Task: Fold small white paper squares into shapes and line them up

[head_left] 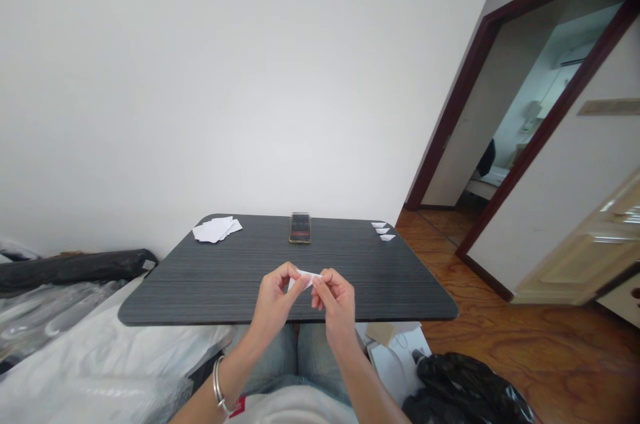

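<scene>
Between my two hands is a small folded piece of white paper (pixel 309 275), held above the near part of the dark table (pixel 240 277). My left hand (pixel 278 292) pinches its left end between thumb and fingers. On its right end, my right hand (pixel 336 296) grips with thumb and forefinger. The fingers hide part of the paper, so its full shape cannot be made out. Three small folded white paper pieces (pixel 383 231) lie in a column at the table's far right corner. A loose stack of white paper sheets (pixel 216 229) lies at the far left corner.
A phone (pixel 300 228) rests at the table's back middle, near the white wall (pixel 300 77). Plastic-wrapped items (pixel 100 351) lie to the left. A black plastic bag (pixel 465 387) and a white box (pixel 400 357) sit on the floor at the right, below a doorway (pixel 500 104).
</scene>
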Tool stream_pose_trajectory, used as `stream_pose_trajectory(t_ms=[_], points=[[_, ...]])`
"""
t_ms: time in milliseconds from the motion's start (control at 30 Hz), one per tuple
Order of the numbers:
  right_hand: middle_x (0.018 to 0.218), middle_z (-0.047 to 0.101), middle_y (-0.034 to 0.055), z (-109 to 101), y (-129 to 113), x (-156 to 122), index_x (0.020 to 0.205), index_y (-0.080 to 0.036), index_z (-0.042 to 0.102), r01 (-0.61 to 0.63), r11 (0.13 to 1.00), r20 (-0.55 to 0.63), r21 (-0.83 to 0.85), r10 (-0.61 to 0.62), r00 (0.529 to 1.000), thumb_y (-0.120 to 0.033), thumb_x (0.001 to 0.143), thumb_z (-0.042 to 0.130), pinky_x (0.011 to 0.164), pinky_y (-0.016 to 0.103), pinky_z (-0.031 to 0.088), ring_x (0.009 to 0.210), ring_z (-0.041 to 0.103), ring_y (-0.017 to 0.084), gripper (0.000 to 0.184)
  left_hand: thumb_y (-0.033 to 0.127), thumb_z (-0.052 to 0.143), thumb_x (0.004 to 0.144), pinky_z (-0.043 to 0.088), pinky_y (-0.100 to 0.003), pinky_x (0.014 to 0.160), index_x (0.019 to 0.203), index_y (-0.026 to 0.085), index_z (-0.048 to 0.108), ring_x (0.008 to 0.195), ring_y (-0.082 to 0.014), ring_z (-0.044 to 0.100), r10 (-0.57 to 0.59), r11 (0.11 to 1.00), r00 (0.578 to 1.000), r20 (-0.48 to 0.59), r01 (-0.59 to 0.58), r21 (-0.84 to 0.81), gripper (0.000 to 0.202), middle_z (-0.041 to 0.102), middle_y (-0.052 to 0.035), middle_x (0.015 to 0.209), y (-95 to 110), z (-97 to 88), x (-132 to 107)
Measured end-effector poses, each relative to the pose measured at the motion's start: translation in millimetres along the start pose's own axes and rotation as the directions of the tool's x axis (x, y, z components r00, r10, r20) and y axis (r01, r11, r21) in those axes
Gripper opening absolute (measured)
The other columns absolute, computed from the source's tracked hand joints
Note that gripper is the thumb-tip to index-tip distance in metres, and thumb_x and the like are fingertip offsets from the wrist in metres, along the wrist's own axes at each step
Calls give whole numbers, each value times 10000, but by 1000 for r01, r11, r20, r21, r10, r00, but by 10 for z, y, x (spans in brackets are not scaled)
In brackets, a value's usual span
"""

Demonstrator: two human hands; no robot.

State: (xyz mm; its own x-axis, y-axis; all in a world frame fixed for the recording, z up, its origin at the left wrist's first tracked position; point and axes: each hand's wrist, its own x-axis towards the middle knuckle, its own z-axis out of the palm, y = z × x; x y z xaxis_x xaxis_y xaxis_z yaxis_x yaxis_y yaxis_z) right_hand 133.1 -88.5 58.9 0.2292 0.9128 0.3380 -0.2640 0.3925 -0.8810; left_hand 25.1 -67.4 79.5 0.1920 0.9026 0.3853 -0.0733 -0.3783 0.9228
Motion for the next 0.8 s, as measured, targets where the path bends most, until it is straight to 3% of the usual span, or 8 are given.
stream_pose_trajectory(t_ms=[200,533,700,800], points=[[491,435,-61,-16,18,11,561,-161,448,-12,1000,-5,17,12,1000,-271,755,562,385,176,258,383,392,44,251,233,590,712,388,-204,561,654,129,549,630,-113,502,-5,999,1000,-12,4,-39,126,575,-18,704,-9,-28,8],[526,517,-32,-7,52,17,625,-166,478,-50,999,48,18,49,998,-320,733,585,375,169,288,427,467,72,217,242,633,664,372,-177,495,613,122,548,516,-81,480,-69,996,994,-88,65,-55,156,543,21,559,38,-33,13],[500,492,-35,15,31,6,592,-165,471,-24,999,39,-32,25,999,-341,757,551,384,178,291,419,440,71,254,251,627,676,383,-181,499,817,139,574,515,-85,493,-69,993,991,-116,56,-107,188,555,34,564,28,-3,-10],[475,467,-43,28,9,-7,580,-172,457,1,997,26,-72,1,1000,-355,766,539,393,186,293,411,421,74,274,278,627,670,378,-189,482,725,121,597,501,-90,488,-86,995,990,-115,79,-67,169,562,15,554,18,5,-16]])
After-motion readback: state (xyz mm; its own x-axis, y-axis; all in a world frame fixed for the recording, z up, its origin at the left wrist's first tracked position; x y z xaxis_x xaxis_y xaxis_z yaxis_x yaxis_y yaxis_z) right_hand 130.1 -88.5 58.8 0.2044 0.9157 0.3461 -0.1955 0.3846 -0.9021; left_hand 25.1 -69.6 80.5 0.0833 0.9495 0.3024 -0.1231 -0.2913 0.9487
